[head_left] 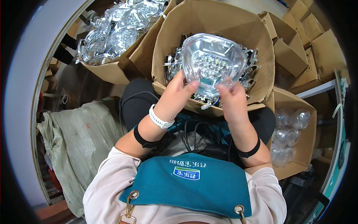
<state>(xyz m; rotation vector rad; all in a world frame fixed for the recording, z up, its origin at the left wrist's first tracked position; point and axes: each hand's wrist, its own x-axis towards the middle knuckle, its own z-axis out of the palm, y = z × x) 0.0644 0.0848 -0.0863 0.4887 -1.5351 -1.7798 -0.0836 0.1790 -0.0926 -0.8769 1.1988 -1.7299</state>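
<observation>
Both my hands hold one clear plastic lamp part [212,61], a rounded transparent cover over a silvery reflector with rows of small lenses. My left hand [177,95] grips its lower left edge, thumb on the front. My right hand [232,100] grips its lower right edge. The part is raised over an open cardboard box [167,41] that is filled with several similar silvery parts, right in front of my knees.
Another cardboard box [108,71] at the upper left is heaped with finished clear lamp parts. A box [304,149] at the right holds clear plastic covers. More cartons [298,48] stand at the upper right. A grey sack [80,130] lies at my left.
</observation>
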